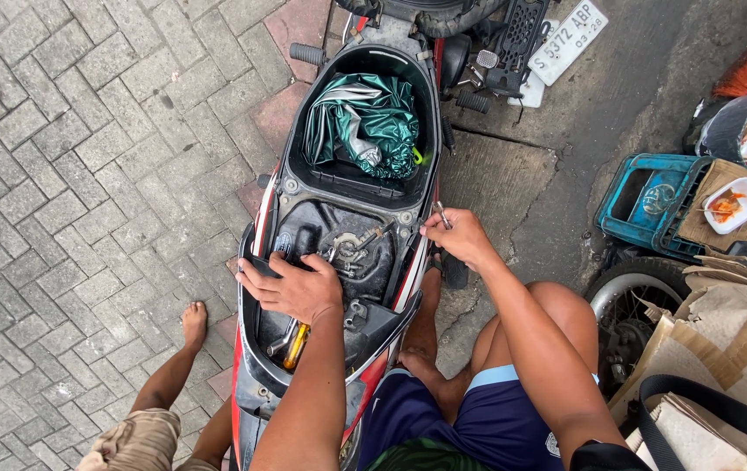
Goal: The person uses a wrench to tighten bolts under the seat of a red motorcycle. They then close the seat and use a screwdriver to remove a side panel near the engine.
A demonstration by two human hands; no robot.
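Roadside repair spot: opened scooter (347, 218), paving (86, 174)

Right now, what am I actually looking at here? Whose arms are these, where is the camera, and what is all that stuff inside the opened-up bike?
The camera sits on a person's head and looks straight down, so the two bare arms are that person's own. They crouch over a scooter with its seat out of view, so its inside shows. The left hand rests flat on the black inner body, beside a round metal fitting. The right hand pinches a small metal tool at the scooter's edge. A yellow-handled tool lies lower down inside. The storage tub holds a crumpled green cloth. At lower left, another person's bare foot stands on the paving bricks.
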